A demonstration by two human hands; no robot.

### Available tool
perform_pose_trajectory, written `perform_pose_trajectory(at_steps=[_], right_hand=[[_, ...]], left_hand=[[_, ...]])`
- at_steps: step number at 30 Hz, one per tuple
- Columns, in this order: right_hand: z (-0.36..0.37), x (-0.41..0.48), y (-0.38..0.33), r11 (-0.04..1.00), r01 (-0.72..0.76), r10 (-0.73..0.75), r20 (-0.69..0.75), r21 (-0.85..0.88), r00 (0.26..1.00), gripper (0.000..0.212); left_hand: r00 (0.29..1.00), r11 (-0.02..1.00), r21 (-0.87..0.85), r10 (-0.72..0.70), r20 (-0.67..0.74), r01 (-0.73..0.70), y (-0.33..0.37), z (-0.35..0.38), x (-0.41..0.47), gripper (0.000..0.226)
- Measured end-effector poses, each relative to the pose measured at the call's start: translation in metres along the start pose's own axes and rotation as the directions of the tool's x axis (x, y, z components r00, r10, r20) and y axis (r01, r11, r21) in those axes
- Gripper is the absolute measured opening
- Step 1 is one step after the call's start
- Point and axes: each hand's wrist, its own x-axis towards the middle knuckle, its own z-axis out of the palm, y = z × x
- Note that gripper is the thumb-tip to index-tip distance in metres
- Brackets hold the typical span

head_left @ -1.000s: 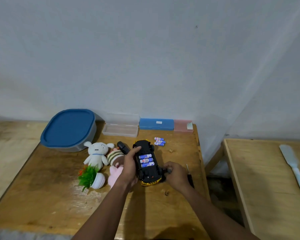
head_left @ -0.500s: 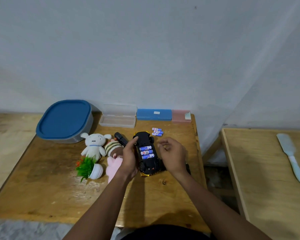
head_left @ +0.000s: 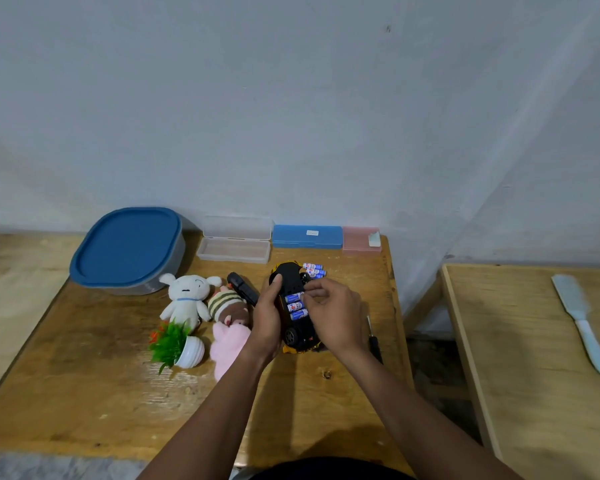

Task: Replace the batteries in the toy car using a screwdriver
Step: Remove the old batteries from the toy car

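A black and yellow toy car [head_left: 293,282] lies upside down on the wooden table [head_left: 118,393], its battery bay uncovered with three blue batteries [head_left: 297,305] in it. My left hand [head_left: 267,317] grips the car's left side, thumb up by a front wheel. My right hand [head_left: 336,313] hovers over the bay, its curled fingertips touching the top battery. Several loose blue batteries [head_left: 314,270] lie just behind the car. A black-handled screwdriver [head_left: 374,341] rests on the table right of my right wrist. A black battery cover [head_left: 243,289] lies left of the car.
Left of the car sit a white plush [head_left: 186,297], a striped plush [head_left: 229,306], a pink plush [head_left: 227,344] and a small potted plant [head_left: 174,344]. A blue-lidded tub [head_left: 127,249], clear case [head_left: 234,244], blue case [head_left: 307,236] and pink case [head_left: 361,240] line the wall. A brush [head_left: 581,320] lies on the right table.
My right hand left the screwdriver at the table's right, came up over the car and now reaches onto the batteries in the bay. The left hand kept its grip.
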Motion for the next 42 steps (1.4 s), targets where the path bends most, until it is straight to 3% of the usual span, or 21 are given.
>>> perform_pose_trajectory(at_steps=[4,6,12,23,31,35,42], right_hand=[[-0.006,0.004,-0.005,0.996,-0.064,0.061,0.053,0.060,0.997,0.013],[-0.003,0.002,-0.007,0.992,-0.077,0.069,0.078,0.103,0.995,0.015],[-0.005,0.008,-0.013,0.995,-0.079,0.078,0.030,0.061,0.997,0.023],[-0.010,0.009,-0.009,0.981,-0.137,0.127,0.084,0.134,0.988,0.027],[-0.015,0.011,-0.012,0.975,-0.161,0.136,0.166,0.150,0.977,0.031],[-0.017,0.012,-0.011,0.968,-0.164,0.126,0.196,0.190,0.972,0.029],[-0.025,0.017,-0.002,0.972,-0.113,0.054,0.274,0.204,0.960,0.027]], left_hand=[[0.999,0.999,0.017,0.035,0.023,-0.035,0.001,-0.001,0.003,0.058],[0.998,0.997,0.049,0.061,0.028,-0.062,0.003,0.001,0.004,0.048],[0.989,0.991,0.050,0.119,0.084,-0.123,0.008,0.007,0.004,0.033],[0.988,0.989,0.073,0.122,0.090,-0.129,0.009,0.005,0.001,0.037],[0.999,0.999,-0.040,0.034,0.001,-0.034,0.012,0.006,-0.004,0.049],[0.999,0.996,-0.075,-0.037,0.015,0.038,0.013,0.003,-0.005,0.073],[0.985,0.987,-0.079,-0.131,0.116,0.141,0.018,0.001,-0.012,0.055]])
